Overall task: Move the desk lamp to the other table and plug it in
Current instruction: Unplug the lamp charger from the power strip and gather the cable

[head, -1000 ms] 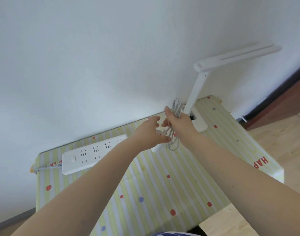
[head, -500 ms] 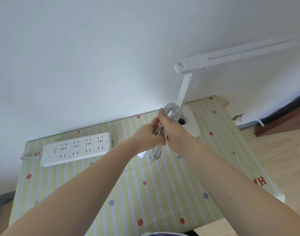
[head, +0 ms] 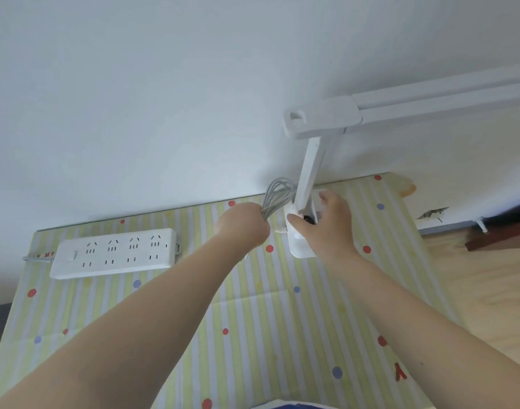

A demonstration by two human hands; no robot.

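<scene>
Hands at the lamp base, right of frame centre.

The left hand [head: 243,228] was fisted around the coiled cord [head: 278,199], just left of the desk lamp [head: 307,184]. The right hand [head: 326,228] lay spread over the lamp's base [head: 300,246] on the striped table [head: 253,320], nearer the upright stem. The power strip [head: 114,253] lay well apart, at left.

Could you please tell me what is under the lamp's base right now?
The lamp base rests on the striped, dotted tablecloth. The right hand covers much of the base, so whatever lies beneath that part is hidden.
</scene>
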